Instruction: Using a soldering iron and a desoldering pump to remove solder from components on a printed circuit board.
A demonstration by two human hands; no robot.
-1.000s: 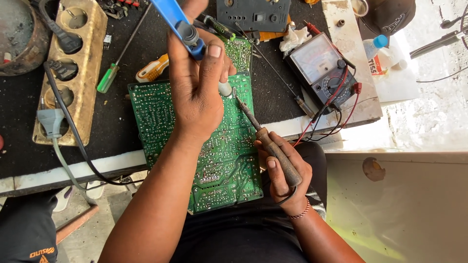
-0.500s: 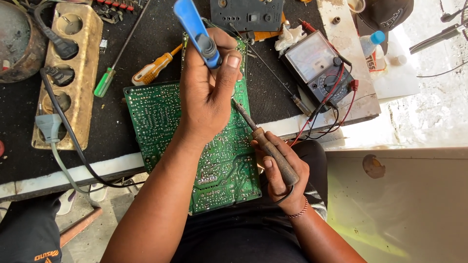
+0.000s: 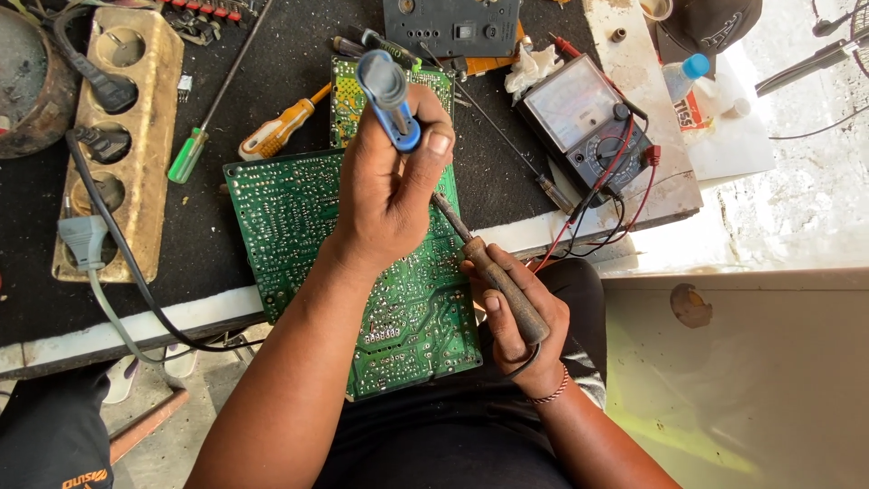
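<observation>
A large green circuit board (image 3: 290, 217) lies solder side up, half on the table edge and half over my lap. My left hand (image 3: 394, 195) is over its middle, gripping a blue desoldering pump (image 3: 387, 86) upright with the thumb on its side. My right hand (image 3: 520, 330) holds a soldering iron by its brown handle (image 3: 507, 290). The iron's metal shaft runs up and left under my left hand, and its tip is hidden there.
A smaller green board (image 3: 348, 95) lies behind the pump. An analogue multimeter (image 3: 588, 122) with red and black leads sits to the right. Orange-handled (image 3: 276, 131) and green-handled (image 3: 190, 154) screwdrivers lie on the dark mat. A wooden socket strip (image 3: 136, 136) with plugs stands at the left.
The pump's top has swung toward the camera and stands more upright in my left hand. The soldering iron stays in place against the board.
</observation>
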